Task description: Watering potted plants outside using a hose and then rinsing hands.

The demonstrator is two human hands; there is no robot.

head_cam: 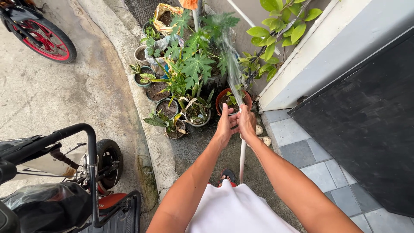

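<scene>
The white hose point(242, 159) runs up from near the person's feet to both hands, which meet at its far end in the middle of the scene. The left hand point(226, 125) and right hand point(247, 122) each keep a closed grip on the hose end, pinching it so a water spray point(233, 69) fans out over the potted plants point(189, 73) and the red-brown pot point(224, 96) just beyond. Watering looks to be in full course; reaching the pots further left would call for swinging the nozzle end that way.
</scene>
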